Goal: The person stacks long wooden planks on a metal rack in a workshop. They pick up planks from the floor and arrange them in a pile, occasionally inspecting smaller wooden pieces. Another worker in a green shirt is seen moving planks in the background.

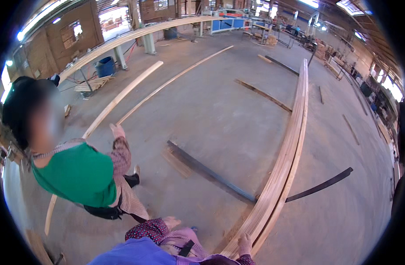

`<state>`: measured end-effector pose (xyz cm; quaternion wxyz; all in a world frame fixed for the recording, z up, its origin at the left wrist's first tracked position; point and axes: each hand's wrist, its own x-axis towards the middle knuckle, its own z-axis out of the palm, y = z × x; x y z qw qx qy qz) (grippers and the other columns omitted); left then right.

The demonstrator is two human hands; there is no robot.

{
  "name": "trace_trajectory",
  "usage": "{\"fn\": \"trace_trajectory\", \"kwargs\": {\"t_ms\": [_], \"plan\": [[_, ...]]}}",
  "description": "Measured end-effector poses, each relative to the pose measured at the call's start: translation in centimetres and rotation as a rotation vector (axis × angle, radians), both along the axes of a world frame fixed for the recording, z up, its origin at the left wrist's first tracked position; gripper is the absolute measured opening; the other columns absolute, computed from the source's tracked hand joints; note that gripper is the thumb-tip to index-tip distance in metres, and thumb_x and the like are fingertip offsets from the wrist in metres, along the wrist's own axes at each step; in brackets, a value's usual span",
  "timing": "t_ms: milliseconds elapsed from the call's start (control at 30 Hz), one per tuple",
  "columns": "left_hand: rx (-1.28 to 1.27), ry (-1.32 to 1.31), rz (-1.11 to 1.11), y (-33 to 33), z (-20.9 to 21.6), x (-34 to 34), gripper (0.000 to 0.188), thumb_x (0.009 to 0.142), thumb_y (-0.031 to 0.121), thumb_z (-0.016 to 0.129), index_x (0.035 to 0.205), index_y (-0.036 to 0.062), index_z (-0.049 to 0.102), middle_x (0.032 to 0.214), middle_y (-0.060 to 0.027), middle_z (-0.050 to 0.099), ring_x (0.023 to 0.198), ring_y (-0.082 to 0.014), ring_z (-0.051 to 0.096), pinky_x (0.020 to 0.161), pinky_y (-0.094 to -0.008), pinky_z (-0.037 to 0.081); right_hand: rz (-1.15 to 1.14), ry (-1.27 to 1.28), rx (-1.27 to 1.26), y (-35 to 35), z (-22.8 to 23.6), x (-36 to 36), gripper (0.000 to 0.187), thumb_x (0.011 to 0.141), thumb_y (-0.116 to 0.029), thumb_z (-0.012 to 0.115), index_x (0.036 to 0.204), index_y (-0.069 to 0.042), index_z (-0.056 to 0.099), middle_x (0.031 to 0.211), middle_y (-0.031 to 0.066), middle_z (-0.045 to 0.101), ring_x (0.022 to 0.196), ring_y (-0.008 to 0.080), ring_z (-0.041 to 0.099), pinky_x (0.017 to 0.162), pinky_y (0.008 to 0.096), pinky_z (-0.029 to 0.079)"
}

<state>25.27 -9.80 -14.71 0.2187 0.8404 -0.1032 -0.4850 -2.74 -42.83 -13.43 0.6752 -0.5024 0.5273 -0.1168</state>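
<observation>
A bundle of long, pale wooden boards [279,172] stretches from beside me to the far right, lying across dark crossbars. My right hand [245,244] is at the near end of the bundle, fingers closed at a board's edge. In front of my waist my left hand [170,222] is held with its fingers stretched out and nothing in them. Both sleeves are dark and patterned, over a purple apron [185,240].
On the left stands a co-worker in a green vest [79,172], one hand by a long thin strip [176,77]; another board [123,99] passes beside them. Crossbars [211,172] stick out on the floor. Behind are a blue barrel [105,67] and a blue-fronted machine [229,24].
</observation>
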Motion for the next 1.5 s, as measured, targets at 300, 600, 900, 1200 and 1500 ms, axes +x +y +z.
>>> {"fn": "trace_trajectory", "kwargs": {"t_ms": [300,600,900,1200,1500], "plan": [[-0.044,-0.238,-0.231,15.4,-5.7,9.3,0.044,0.093,0.032,0.049,0.123,0.0002,0.055,0.121,-0.0259,0.058,0.114,-0.0400,0.055,0.097,-0.0431,0.045,0.843,0.531,-0.324,14.9,-0.6,8.5,0.040,0.091,-0.036,0.050,0.118,-0.010,0.063,0.116,0.0216,0.062,0.113,0.0364,0.057,0.095,0.0395,0.045],[0.100,-0.057,0.596,11.4,8.7,1.6,0.044,0.086,0.041,0.055,0.112,0.0076,0.065,0.107,-0.0196,0.067,0.110,-0.0374,0.059,0.094,-0.0417,0.046,1.350,0.555,-0.363,1.8,-2.2,10.6,0.037,0.093,-0.042,0.045,0.116,-0.019,0.063,0.108,0.0194,0.065,0.108,0.0372,0.059,0.092,0.0423,0.047],[-0.007,0.043,0.814,10.7,2.0,0.8,0.056,0.085,0.049,0.052,0.120,0.0076,0.063,0.123,-0.0248,0.058,0.118,-0.0371,0.054,0.101,-0.0410,0.042,1.355,0.226,-0.720,-5.8,-2.3,32.8,0.017,0.087,-0.017,0.048,0.090,-0.012,0.064,0.098,0.0161,0.067,0.089,0.0348,0.065,0.078,0.0453,0.052],[0.036,-0.170,0.769,21.2,-7.6,2.2,0.036,0.094,0.037,0.041,0.115,0.0136,0.058,0.118,-0.0226,0.060,0.110,-0.0413,0.057,0.093,-0.0468,0.045,1.431,0.278,-0.618,7.0,0.3,49.8,0.039,0.084,-0.042,0.054,0.092,-0.007,0.070,0.072,0.0084,0.066,0.068,0.0231,0.062,0.065,0.0379,0.048],[0.043,0.021,1.119,29.2,5.6,22.1,0.050,0.089,0.042,0.054,0.122,0.0059,0.063,0.121,-0.0165,0.063,0.112,-0.0299,0.059,0.097,-0.0362,0.044,1.587,0.444,-0.526,21.3,12.0,58.3,0.051,0.088,-0.045,0.047,0.116,-0.006,0.064,0.124,0.0190,0.059,0.118,0.0337,0.053,0.100,0.0397,0.040]]}}
